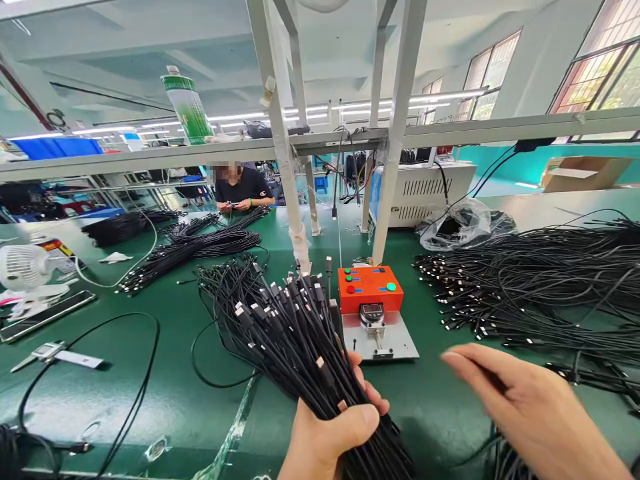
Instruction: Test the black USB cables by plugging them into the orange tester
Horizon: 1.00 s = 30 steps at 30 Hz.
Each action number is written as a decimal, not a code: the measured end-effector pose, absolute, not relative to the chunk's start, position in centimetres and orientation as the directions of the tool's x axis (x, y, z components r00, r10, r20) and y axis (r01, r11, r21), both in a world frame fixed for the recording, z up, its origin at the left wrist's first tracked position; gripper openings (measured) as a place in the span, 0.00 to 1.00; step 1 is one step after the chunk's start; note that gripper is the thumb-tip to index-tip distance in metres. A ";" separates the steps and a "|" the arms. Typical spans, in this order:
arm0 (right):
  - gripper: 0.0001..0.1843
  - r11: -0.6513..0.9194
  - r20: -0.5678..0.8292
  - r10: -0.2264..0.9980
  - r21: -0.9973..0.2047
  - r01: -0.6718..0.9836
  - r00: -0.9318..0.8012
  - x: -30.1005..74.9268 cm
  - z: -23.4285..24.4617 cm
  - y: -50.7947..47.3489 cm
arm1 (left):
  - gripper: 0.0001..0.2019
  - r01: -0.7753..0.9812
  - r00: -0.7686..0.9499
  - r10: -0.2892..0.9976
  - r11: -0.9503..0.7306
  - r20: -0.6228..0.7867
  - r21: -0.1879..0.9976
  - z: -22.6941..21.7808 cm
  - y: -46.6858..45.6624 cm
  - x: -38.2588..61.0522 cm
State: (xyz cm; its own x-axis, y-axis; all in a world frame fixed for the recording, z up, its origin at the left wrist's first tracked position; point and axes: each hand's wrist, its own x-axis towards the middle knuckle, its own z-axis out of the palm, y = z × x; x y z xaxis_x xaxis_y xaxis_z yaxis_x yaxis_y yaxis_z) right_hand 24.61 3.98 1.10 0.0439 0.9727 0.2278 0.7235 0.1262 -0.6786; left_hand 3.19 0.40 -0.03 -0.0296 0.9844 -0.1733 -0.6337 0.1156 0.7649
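A thick bundle of black USB cables point(300, 353) lies in my left hand point(335, 427) at the bottom centre. My thumb crosses over it and my fingers curl round its far side. The connector ends fan out toward the back, and the bundle's lower part runs out of frame. To the right, my right hand point(530, 393) hovers apart from the bundle, its fingertips pinched together with nothing showing between them. Behind my left hand stands an orange box point(370, 290) with coloured buttons and a round digital gauge point(372, 313) over a metal plate point(400, 340).
Loose black cables point(550, 280) cover the right side; another cable pile point(200, 240) lies back left. Calipers point(65, 353), a phone point(47, 317) and a small white fan point(23, 267) are at left. White frame posts point(400, 133) rise behind the box. A person point(245, 187) sits beyond.
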 end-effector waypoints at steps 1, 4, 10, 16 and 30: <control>0.13 0.177 0.207 0.978 -0.700 0.692 -0.041 22.3 2.4 4.2 | 0.22 -0.615 -0.025 0.987 0.110 -0.159 0.781 -0.2 0.5 3.4; 0.12 0.293 0.204 0.953 -0.815 0.501 -0.224 16.5 5.1 5.1 | 0.24 -0.517 -0.004 0.982 0.160 -0.189 0.841 -0.5 0.6 3.8; 0.11 0.213 0.123 0.948 -0.930 0.298 -0.295 14.4 5.1 5.5 | 0.21 -0.484 -0.014 0.977 0.178 -0.211 0.857 0.0 0.8 4.2; 0.09 0.114 0.013 0.926 -0.963 0.245 -0.378 15.4 5.2 5.2 | 0.15 -0.439 -0.023 0.990 0.118 -0.142 0.891 0.8 0.7 4.3; 0.26 -0.061 0.045 0.930 -0.960 -0.275 -0.366 20.2 3.1 6.8 | 0.14 -0.326 -0.079 0.989 0.092 -0.124 0.941 0.8 0.1 3.9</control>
State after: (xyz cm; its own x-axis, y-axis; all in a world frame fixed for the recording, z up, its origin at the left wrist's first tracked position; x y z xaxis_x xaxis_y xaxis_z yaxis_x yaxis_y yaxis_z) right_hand 20.16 6.78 3.13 -0.3660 0.9295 0.0455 -0.2747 -0.0612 -0.9596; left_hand 3.89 0.12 0.77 -0.0787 0.9891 -0.1243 -0.3256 0.0923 0.9410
